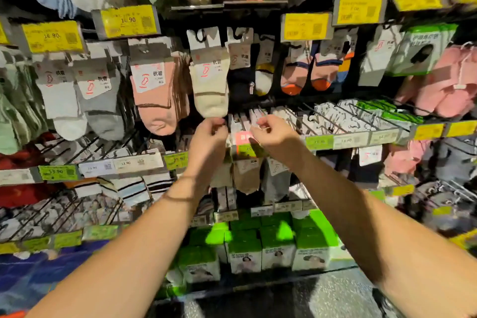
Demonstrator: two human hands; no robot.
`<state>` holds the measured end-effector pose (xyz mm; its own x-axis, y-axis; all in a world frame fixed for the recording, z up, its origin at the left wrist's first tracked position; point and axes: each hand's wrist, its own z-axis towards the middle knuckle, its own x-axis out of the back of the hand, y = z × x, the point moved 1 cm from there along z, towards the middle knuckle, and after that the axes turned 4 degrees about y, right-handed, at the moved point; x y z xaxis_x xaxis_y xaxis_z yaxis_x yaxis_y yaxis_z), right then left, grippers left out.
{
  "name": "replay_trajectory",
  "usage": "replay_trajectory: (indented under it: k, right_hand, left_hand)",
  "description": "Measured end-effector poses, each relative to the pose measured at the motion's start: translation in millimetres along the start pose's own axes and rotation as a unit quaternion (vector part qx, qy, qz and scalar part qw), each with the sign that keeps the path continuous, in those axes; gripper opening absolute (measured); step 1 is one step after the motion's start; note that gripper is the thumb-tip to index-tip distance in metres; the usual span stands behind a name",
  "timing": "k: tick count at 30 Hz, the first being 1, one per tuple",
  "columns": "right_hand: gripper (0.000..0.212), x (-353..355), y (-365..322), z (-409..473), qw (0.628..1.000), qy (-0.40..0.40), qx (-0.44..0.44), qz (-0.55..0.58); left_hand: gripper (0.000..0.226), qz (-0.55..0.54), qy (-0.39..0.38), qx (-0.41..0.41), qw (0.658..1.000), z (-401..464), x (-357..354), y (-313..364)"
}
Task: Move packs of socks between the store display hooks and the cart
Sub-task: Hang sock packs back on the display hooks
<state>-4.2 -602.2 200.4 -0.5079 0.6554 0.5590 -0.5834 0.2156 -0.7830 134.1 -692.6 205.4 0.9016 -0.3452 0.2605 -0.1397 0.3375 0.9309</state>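
Both my hands are raised to a hook in the middle row of the sock display. My left hand point(209, 134) pinches the top of a sock pack point(245, 175) whose tan socks hang below a pink and green tag point(244, 143). My right hand point(275, 134) is closed on the same pack's card, just to the right. The hook itself is mostly hidden behind my fingers. Above hang a cream sock pack point(210, 85) and a pink sock pack point(157, 90). No cart is in view.
Rows of wire hooks point(333, 116) with sock packs fill the wall, with yellow price tags point(126, 20) above and green ones point(58, 172) below. Green and white boxes point(260, 250) stand on the bottom shelf. The floor point(322, 297) shows between my forearms.
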Motion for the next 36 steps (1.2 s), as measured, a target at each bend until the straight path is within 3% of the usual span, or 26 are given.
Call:
replay_trajectory:
  k: [4,8,13,17,23,25,27,30,32,36]
  right_hand:
    - [0.031,13.5,76.2,-77.2,0.989,-0.053,-0.102,-0.094]
    - [0.039,34.1,160.9,-160.7,0.957,-0.078,-0.211,-0.182]
    - [0.041,80.7,230.0,-254.6,0.92,-0.083,-0.328,-0.196]
    - [0.031,129.5,270.6,-304.8,0.893,-0.034,-0.405,-0.195]
    - [0.035,217.5,345.3,-340.7,0.859,0.035,-0.485,-0.159]
    - [0.035,250.1,374.1,-346.7,0.849,0.054,-0.503,-0.15]
    - [0.033,283.8,403.6,-352.0,0.841,0.075,-0.518,-0.138]
    - [0.03,332.3,442.8,-355.5,0.822,0.105,-0.548,-0.116]
    - [0.033,357.3,467.2,-356.5,0.801,0.122,-0.578,-0.094]
    - [0.046,384.6,513.7,-356.2,0.758,0.183,-0.625,-0.025]
  left_hand:
    - [0.021,0.035,-0.137,0.031,0.99,-42.9,-40.4,-38.0]
    - [0.018,0.15,-0.315,-0.017,0.937,-82.4,-96.4,-71.5]
    - [0.024,0.27,-0.43,-0.089,0.857,-131.6,-177.4,-91.0]
    - [0.017,0.23,-0.508,-0.069,0.827,-172.1,-244.1,-75.4]
    - [0.026,0.229,-0.572,-0.092,0.782,-232.3,-376.9,-36.3]
    - [0.037,0.219,-0.561,-0.081,0.794,-255.2,-429.0,-32.2]
    - [0.036,0.209,-0.548,-0.068,0.807,-273.5,-499.3,-77.9]
    - [0.013,0.205,-0.586,-0.08,0.78,-303.2,-551.7,-59.5]
    - [0.02,0.205,-0.615,-0.08,0.757,-318.6,-570.4,-22.7]
    - [0.027,0.209,-0.682,-0.059,0.698,-341.1,-631.2,-13.6]
